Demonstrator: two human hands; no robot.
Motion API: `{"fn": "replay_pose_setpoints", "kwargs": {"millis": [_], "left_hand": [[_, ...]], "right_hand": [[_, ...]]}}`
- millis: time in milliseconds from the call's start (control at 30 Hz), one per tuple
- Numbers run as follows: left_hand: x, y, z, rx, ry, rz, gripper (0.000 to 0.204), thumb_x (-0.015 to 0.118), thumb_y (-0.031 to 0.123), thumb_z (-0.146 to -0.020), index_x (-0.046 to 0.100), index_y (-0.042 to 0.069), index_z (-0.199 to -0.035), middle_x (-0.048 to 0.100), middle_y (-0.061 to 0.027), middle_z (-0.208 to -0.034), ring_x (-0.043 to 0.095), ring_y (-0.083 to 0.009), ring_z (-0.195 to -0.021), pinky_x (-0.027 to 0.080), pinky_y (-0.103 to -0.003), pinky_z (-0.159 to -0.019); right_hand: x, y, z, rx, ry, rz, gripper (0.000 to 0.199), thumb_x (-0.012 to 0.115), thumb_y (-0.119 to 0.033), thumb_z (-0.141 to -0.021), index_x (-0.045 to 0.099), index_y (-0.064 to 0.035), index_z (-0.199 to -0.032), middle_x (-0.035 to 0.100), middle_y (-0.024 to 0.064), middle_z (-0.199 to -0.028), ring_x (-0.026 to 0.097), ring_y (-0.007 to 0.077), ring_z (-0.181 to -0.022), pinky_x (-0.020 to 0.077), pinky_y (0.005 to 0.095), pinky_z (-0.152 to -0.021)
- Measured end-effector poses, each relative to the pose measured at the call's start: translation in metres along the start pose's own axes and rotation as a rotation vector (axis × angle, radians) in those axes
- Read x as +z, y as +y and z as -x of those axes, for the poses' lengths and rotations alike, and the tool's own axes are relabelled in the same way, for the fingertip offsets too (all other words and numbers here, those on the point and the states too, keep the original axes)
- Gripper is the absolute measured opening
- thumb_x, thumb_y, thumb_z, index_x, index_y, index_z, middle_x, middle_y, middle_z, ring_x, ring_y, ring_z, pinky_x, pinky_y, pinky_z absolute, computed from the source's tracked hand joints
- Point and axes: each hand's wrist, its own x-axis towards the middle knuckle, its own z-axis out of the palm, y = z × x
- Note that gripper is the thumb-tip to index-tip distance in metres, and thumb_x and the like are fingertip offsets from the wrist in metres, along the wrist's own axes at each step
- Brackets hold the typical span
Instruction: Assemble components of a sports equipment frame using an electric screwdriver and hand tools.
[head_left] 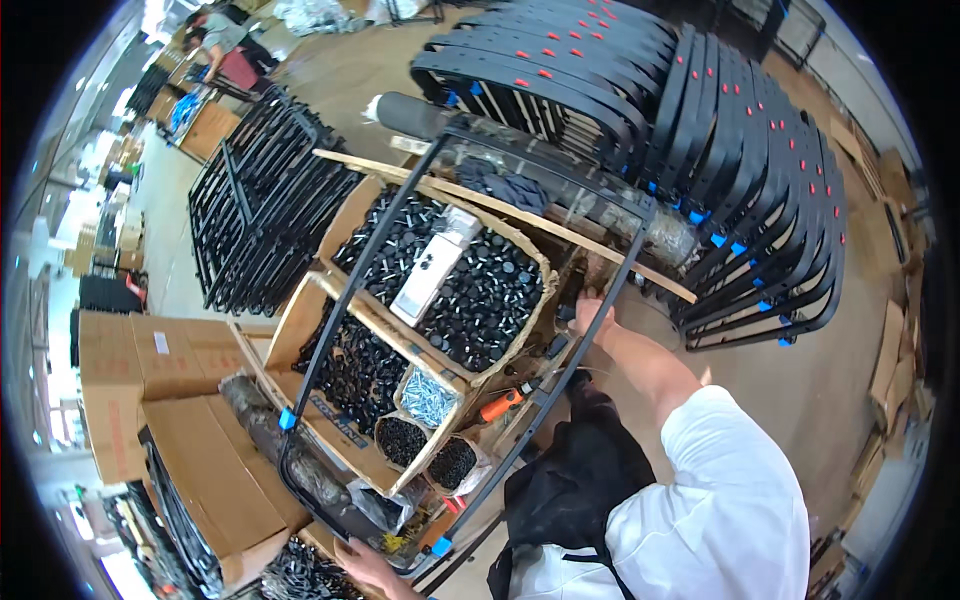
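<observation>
A long black tube frame [352, 275] with blue clips lies across open cardboard boxes in front of me. My right hand [590, 315] is closed on the frame's right rail near its far end. My left hand [366, 566] rests at the frame's near end, by its bottom corner; its grip is partly hidden. The large box [525, 330] under the frame is full of small black caps, with a flat white packet [432, 268] on top.
Smaller boxes hold black parts, silver screws [428, 397] and an orange-handled tool [500, 404]. Stacks of black curved frames [740, 170] stand to the right, more black frames [260, 205] at left. Cardboard cartons [170, 400] lie lower left. A person [222, 40] works far back left.
</observation>
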Motion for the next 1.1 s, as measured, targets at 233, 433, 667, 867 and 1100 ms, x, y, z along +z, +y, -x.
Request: {"fn": "replay_pose_setpoints", "kwargs": {"millis": [233, 433, 667, 867, 1100], "left_hand": [[0.055, 0.294, 0.032, 0.224, -0.484, 0.654, 0.024, 0.067, 0.012, -0.104, 0.074, -0.003, -0.122, 0.077, -0.0096, -0.107, 0.068, -0.0149, -0.098, 0.054, -0.030, -0.089], [0.114, 0.474, 0.095, 0.323, -1.146, 1.060, 0.028, 0.059, 0.015, -0.110, 0.070, -0.003, -0.129, 0.076, -0.0123, -0.114, 0.072, -0.0168, -0.106, 0.055, -0.030, -0.096], [0.066, 0.701, 0.185, 0.851, -1.514, 1.342, 0.044, 0.053, 0.035, -0.114, 0.066, -0.002, -0.136, 0.074, -0.0118, -0.125, 0.066, -0.0194, -0.119, 0.049, -0.033, -0.106], [0.085, 0.747, 0.209, 0.661, -1.861, 1.435, 0.045, 0.053, 0.042, -0.112, 0.068, 0.002, -0.129, 0.069, -0.0051, -0.119, 0.057, -0.0161, -0.118, 0.042, -0.034, -0.107], [0.106, 0.748, 0.215, 0.459, -1.844, 1.495, 0.024, 0.070, 0.024, -0.104, 0.070, 0.004, -0.119, 0.070, -0.0012, -0.111, 0.061, -0.0109, -0.105, 0.049, -0.029, -0.094]], "right_hand": [[-0.009, 0.061, 0.041, -0.229, 0.345, 0.037, 0.043, 0.070, -0.030, -0.084, 0.067, -0.0017, -0.116, 0.076, 0.0201, -0.101, 0.075, 0.0363, -0.093, 0.0610, 0.0453, -0.083], [-0.176, 0.081, 0.199, 0.102, 0.009, -0.242, 0.040, 0.067, -0.035, -0.093, 0.070, 0.0047, -0.097, 0.073, 0.0261, -0.092, 0.073, 0.0433, -0.090, 0.0599, 0.0520, -0.080], [-0.365, 0.071, 0.251, -0.094, 0.338, -0.217, 0.044, 0.066, -0.036, -0.093, 0.070, 0.0069, -0.101, 0.070, 0.0303, -0.083, 0.072, 0.0471, -0.084, 0.0580, 0.0529, -0.078], [-0.397, 0.066, 0.190, -0.083, 0.293, -0.140, 0.042, 0.060, -0.032, -0.091, 0.072, 0.0080, -0.095, 0.073, 0.0302, -0.088, 0.073, 0.0465, -0.088, 0.0590, 0.0531, -0.083], [-0.390, 0.072, 0.165, -0.079, 0.204, -0.091, 0.046, 0.059, -0.033, -0.091, 0.072, 0.0102, -0.082, 0.072, 0.0289, -0.080, 0.075, 0.0436, -0.082, 0.0599, 0.0528, -0.078]]}}
